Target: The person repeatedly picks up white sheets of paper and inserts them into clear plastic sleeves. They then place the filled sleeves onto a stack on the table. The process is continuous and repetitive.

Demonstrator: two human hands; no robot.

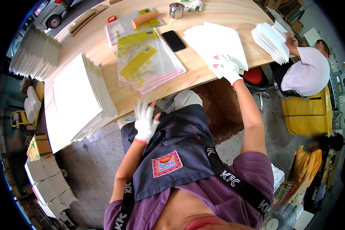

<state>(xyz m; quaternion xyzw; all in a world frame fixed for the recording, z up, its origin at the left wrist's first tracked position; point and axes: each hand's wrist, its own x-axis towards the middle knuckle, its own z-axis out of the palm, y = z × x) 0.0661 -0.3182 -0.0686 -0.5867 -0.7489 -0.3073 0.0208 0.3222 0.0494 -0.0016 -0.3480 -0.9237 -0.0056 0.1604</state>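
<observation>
My left hand (144, 120), in a white glove with bare thumb and fingertip, hovers over my lap at the table's front edge. Its fingers are spread and slightly blurred, with nothing visible in them. Just beyond it lies a pile of clear plastic bags (163, 65) with yellow-green printed patches and pink edges. My right hand (229, 69), gloved the same way, lies on the near end of a fanned stack of white sheets (214, 40). Its fingers are stretched out and apart across the top sheet.
Left of the bags stands a tall white stack (78, 96); another stack (36, 51) is behind it. A black phone (173, 41), orange-brown roll (145, 19), red tape roll (112, 18) and metal cup (176, 10) lie farther back. A co-worker (306, 69) sits at right beside more white sheets (271, 42).
</observation>
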